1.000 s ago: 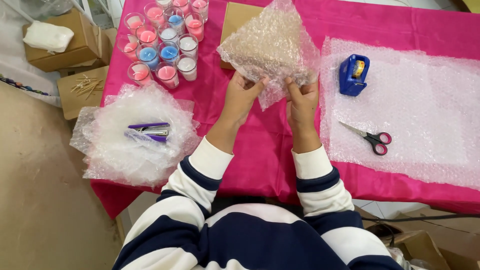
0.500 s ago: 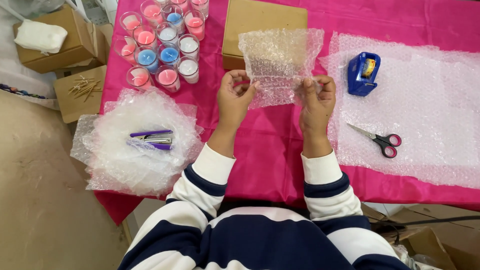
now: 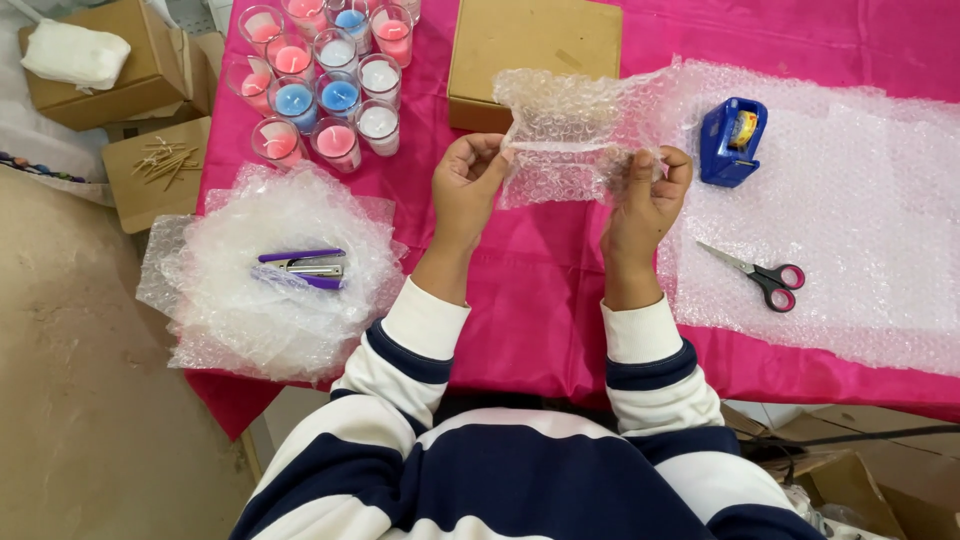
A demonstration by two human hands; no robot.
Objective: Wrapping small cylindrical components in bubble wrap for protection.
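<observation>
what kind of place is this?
Probably a small craft or home packing table, not a factory line: glass candles grouped on a pink tablecloth, cardboard box, tape dispenser, and both hands holding a bubble wrap piece.

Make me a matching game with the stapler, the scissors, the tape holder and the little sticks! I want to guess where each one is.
Things:
1. purple stapler
2. scissors
3. blue tape dispenser
4. thin wooden sticks

Places:
A. on a cardboard box beside the pink table
B. on the flat bubble wrap sheet, at its far edge
C. on the round pile of bubble wrap
D. on the flat bubble wrap sheet, nearer the person

Pairs: 1-C, 2-D, 3-B, 4-A
</observation>
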